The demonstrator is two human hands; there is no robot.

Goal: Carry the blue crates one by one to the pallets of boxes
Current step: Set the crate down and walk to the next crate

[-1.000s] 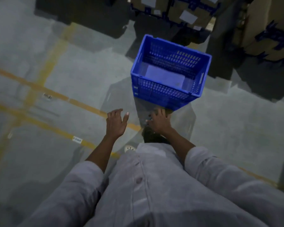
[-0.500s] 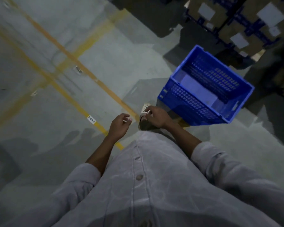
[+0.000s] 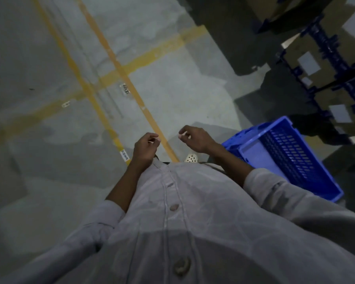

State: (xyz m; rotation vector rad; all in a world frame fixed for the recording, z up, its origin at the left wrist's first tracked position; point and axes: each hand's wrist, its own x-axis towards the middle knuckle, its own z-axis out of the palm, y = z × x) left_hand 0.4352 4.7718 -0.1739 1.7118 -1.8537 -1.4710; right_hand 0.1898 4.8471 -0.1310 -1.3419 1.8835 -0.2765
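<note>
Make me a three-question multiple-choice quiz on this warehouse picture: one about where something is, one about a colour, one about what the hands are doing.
1. Where is the blue crate?
A. On the concrete floor, at the person's right
B. Held in both hands
C. On a shelf

2. What colour are the floor lines?
A. Red
B. Yellow
C. White

3. What do the left hand and right hand hold?
A. The crate
B. A broom
C. Nothing

Answers:
1 A: it stands on the floor beside the right forearm.
2 B: the crossing stripes are yellow.
3 C: the fingers of both hands are loosely curled, apart from the crate.
</note>
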